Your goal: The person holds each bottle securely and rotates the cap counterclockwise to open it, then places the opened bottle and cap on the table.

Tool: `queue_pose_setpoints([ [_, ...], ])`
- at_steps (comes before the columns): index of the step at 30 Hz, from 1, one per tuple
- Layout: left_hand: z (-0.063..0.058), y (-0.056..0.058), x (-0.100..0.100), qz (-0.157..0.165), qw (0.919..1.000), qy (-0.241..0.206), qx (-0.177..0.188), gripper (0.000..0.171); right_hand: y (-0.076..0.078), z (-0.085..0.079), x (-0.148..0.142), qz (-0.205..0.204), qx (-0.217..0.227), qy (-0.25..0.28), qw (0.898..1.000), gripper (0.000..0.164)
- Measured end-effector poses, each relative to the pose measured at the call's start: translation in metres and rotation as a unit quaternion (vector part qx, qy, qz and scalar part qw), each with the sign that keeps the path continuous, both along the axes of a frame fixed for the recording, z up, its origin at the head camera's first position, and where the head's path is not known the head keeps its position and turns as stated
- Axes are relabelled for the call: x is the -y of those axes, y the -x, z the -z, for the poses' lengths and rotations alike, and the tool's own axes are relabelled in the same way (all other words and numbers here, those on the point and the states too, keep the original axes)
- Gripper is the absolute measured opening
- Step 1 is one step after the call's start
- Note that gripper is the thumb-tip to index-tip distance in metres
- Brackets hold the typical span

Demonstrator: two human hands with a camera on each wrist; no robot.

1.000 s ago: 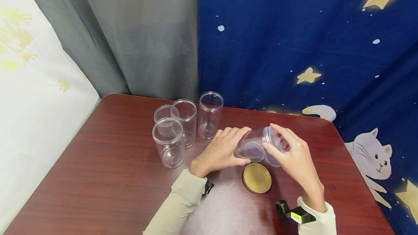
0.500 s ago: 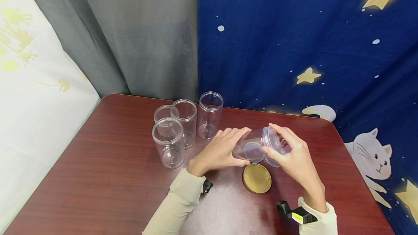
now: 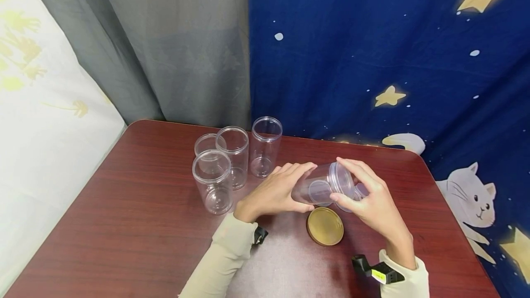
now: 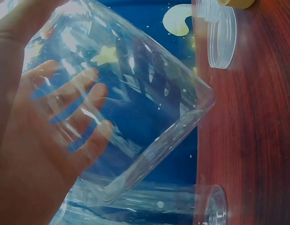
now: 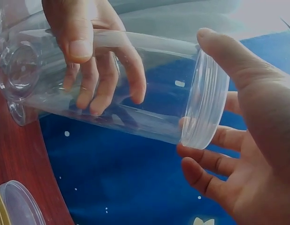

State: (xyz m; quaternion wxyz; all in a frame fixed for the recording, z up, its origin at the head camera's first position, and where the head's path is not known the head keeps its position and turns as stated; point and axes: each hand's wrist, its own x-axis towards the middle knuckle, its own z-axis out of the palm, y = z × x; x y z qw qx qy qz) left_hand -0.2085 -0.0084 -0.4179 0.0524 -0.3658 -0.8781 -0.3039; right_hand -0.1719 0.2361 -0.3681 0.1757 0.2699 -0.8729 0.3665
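Observation:
A clear plastic jar (image 3: 304, 188) is held tilted on its side above the table, its mouth end to the right. My left hand (image 3: 276, 192) grips the jar's body near the base; in the left wrist view the fingers (image 4: 91, 98) show through the clear wall. A clear ridged screw lid (image 5: 206, 101) sits on the mouth end. My right hand (image 3: 368, 197) holds that lid by its rim, thumb on one side and fingertips on the other. Below the jar, a gold lid (image 3: 325, 226) lies flat on the table.
Several uncapped clear jars stand upright at the left, among them a front jar (image 3: 212, 180) and a back jar (image 3: 267, 146). Loose clear lids (image 4: 223, 40) lie under and behind the held jar. The brown table (image 3: 136, 215) ends at a blue curtain (image 3: 331, 59).
The held jar and both hands have shifted slightly left. My right hand's grip on the lid has turned a little. The standing jars and gold lid stay put.

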Motion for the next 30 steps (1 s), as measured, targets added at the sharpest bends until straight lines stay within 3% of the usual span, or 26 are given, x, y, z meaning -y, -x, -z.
queue_pose_setpoints([
  [19, 0.0005, 0.0004, 0.0003, 0.007, 0.9997, 0.002, 0.021, 0.092, -0.0009, -0.0002, -0.0055, -0.064, 0.070, 0.033, 0.995, 0.077],
  [24, 0.0004, 0.0003, 0.0001, -0.015, 0.9995, 0.021, -0.016, 0.091, 0.0007, 0.0015, -0.0034, -0.037, 0.057, 0.024, 0.997, 0.075],
  [30, 0.0020, 0.0001, 0.0005, -0.037, 0.9965, 0.045, -0.060, 0.089, 0.0038, 0.0060, -0.0032, 0.048, 0.066, -0.021, 0.996, 0.064],
])
